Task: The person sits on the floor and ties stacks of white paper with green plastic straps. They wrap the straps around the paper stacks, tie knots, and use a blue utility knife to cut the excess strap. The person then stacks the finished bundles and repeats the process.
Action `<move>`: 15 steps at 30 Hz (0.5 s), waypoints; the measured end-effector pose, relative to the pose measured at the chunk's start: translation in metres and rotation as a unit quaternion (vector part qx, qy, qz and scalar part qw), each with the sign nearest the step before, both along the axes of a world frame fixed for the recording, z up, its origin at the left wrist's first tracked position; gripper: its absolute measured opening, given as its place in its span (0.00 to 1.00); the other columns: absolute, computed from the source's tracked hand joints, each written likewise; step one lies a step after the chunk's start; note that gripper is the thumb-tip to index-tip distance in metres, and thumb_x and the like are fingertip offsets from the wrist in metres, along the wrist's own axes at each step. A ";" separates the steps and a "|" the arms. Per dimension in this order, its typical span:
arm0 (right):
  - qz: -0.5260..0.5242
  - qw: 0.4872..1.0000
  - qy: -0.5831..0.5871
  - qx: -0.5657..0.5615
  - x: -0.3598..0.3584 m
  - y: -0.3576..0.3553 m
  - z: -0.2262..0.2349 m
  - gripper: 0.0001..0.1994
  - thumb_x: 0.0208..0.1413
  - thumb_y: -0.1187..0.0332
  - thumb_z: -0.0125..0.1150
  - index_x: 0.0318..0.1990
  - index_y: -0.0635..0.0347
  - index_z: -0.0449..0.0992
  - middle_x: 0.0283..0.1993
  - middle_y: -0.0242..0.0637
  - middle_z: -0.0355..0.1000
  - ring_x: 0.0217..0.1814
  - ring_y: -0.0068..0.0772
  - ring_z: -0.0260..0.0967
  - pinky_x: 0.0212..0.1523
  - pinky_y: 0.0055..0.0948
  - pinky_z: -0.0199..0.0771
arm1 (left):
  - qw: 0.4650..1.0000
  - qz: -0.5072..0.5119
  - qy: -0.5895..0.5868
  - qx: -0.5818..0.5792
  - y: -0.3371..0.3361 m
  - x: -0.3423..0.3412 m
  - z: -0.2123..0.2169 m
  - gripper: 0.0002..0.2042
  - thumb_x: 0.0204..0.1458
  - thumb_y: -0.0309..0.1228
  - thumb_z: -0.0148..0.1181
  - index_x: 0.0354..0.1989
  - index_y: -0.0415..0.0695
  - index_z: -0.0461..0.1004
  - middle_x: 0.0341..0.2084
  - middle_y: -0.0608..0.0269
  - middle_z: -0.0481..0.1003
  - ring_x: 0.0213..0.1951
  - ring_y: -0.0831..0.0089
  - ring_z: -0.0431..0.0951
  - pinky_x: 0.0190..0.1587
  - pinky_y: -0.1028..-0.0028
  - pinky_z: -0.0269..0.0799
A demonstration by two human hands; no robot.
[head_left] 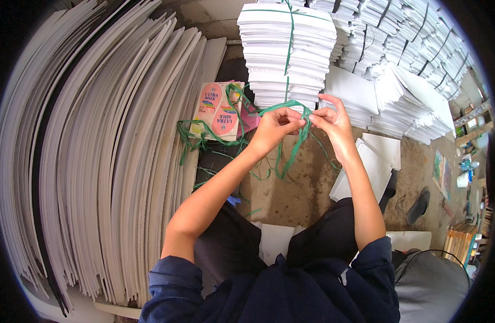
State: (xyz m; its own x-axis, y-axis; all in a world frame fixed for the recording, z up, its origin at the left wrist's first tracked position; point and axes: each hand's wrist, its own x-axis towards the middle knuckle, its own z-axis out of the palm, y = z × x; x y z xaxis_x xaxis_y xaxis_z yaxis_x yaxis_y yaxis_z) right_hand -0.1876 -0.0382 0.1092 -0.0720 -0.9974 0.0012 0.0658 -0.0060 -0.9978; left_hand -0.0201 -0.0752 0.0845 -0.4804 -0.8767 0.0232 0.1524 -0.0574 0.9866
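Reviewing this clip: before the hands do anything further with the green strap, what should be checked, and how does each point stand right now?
1. Left hand pinches the green strap: ok.
2. Right hand pinches the same strap close beside the left: ok.
3. Strap's loose tail hangs free below the hands, clear of the knees: ok.
4. Whether a knot is already formed between the fingertips: cannot tell, fingers hide it.
5. Tied bundle of white sheets stands upright behind the hands with its strap in place: ok.
6. More green strap lies tangled by the pink carton; whether it joins the held piece: cannot tell.
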 end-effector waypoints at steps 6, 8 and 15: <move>0.017 0.999 -0.037 0.032 0.004 0.001 0.000 0.27 0.47 0.75 0.59 0.55 0.57 0.55 0.37 0.39 0.69 0.42 0.26 0.67 0.43 0.28 0.69 | 0.998 0.010 0.002 0.055 0.000 0.005 0.002 0.07 0.52 0.29 0.54 0.35 0.39 0.68 0.28 0.66 0.72 0.30 0.81 0.72 0.33 0.80 0.72; 0.028 0.998 -0.028 0.041 0.005 0.002 0.002 0.27 0.47 0.75 0.59 0.55 0.57 0.54 0.37 0.39 0.69 0.42 0.27 0.67 0.43 0.28 0.69 | 0.998 0.003 0.000 0.066 -0.001 0.005 0.001 0.08 0.53 0.32 0.53 0.37 0.41 0.67 0.31 0.65 0.71 0.34 0.79 0.72 0.38 0.77 0.72; 0.024 0.999 0.043 -0.007 0.002 -0.002 -0.010 0.27 0.46 0.76 0.60 0.54 0.57 0.56 0.35 0.38 0.70 0.39 0.25 0.68 0.42 0.24 0.68 | 0.997 -0.003 -0.001 0.071 -0.002 0.000 0.000 0.09 0.52 0.32 0.54 0.37 0.42 0.65 0.33 0.65 0.71 0.36 0.76 0.73 0.40 0.75 0.71</move>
